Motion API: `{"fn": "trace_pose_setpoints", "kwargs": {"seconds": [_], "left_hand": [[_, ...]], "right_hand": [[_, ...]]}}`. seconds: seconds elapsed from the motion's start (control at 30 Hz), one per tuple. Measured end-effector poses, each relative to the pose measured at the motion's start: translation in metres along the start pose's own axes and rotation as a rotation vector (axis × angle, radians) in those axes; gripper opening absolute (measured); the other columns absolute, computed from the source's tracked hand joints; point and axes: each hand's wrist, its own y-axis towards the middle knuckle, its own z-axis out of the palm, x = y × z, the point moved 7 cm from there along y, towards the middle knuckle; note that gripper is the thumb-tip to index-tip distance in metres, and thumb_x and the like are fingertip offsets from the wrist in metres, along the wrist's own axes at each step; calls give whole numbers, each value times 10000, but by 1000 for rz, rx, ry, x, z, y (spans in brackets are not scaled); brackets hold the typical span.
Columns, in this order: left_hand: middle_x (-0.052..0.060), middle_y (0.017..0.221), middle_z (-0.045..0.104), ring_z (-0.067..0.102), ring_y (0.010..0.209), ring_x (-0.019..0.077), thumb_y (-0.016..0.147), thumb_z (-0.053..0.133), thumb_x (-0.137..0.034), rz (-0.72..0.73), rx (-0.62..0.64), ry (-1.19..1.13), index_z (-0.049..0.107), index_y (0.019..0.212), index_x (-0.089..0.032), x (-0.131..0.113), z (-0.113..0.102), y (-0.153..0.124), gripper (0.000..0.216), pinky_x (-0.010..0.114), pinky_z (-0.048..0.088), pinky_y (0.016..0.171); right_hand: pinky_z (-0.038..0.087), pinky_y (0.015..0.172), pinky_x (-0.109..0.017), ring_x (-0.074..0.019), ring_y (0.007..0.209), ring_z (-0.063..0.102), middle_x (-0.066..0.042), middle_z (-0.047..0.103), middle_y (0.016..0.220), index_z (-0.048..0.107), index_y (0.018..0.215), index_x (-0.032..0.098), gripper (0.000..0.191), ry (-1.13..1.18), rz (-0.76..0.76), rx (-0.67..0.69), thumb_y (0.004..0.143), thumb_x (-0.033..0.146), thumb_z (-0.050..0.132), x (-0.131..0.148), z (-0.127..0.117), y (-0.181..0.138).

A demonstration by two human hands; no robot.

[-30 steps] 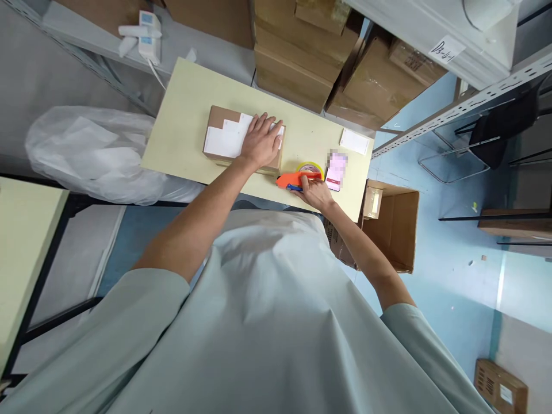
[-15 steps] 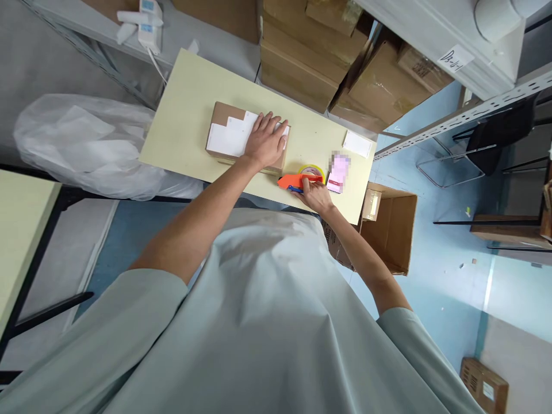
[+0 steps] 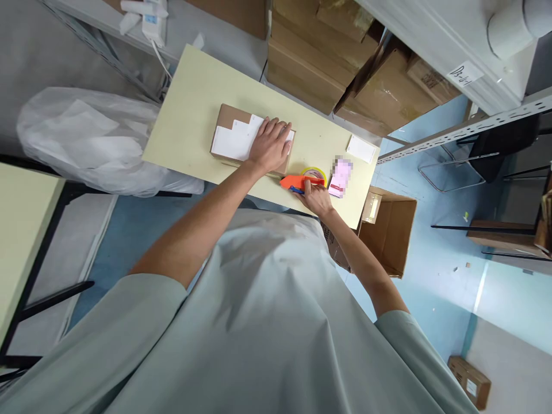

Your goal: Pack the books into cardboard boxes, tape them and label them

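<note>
A brown cardboard box (image 3: pixel 227 119) lies on the pale yellow table (image 3: pixel 185 103), with white paper labels (image 3: pixel 237 140) across its top. My left hand (image 3: pixel 271 145) rests flat on the box's right part, fingers stretched out and hiding some of the labels. At the table's near edge, my right hand (image 3: pixel 318 197) is wrapped round an orange tape dispenser (image 3: pixel 293 183) with a blue part beneath. Its yellow-edged tape roll (image 3: pixel 314 172) shows behind the fingers. The dispenser's front end sits close to the box's near right corner; whether they touch I cannot tell.
A phone (image 3: pixel 340 177) and a white paper slip (image 3: pixel 361 149) lie on the table's right side. Large cartons (image 3: pixel 310 69) stand behind it. An open cardboard box (image 3: pixel 388 230) sits below the right end, and a plastic bag (image 3: pixel 81 138) bulges at the left.
The whole view has shifted slightly. My left hand still lies on the box, and my right hand keeps its hold on the tape dispenser in nearly the same place.
</note>
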Motion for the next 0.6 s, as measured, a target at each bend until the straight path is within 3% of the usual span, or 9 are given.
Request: {"fn": "trace_pose_setpoints", "kwargs": {"seconds": [0.13,0.3,0.43,0.6], "left_hand": [[169,1621,562,362,1620,339,1105,320,-446,-9,37,-15,523,1589,-160,-5,-3,-7,598,569,86,1405],[151,1362,698,550,1434,306,1097,282,-272,7,131,13,664,1321,-190,-17,-8,-29,451,573,206,1393],[172,1277,697,580,1378,318,1047,330,-163,6,165,65,659,1227,-173,-23,-9,-42,375,590,262,1373],[155,1263,696,574,1397,304,1021,370,-116,17,169,65,637,1213,-191,-25,-9,-46,338,605,266,1373]], "right_hand": [[554,919,-470,-349,944,756,-226,778,1033,500,1348,71,690,38,-31,51,1149,665,212,8,0,-6],[520,931,-472,-343,955,735,-253,762,1056,530,1364,35,615,112,-148,183,1166,570,302,49,7,-10],[493,888,-450,-330,947,723,-258,755,1044,543,1349,33,520,160,-196,257,1175,467,317,80,7,-5],[466,883,-433,-323,975,729,-268,757,1097,489,1422,2,530,100,-221,341,1182,430,292,86,5,-5]]}}
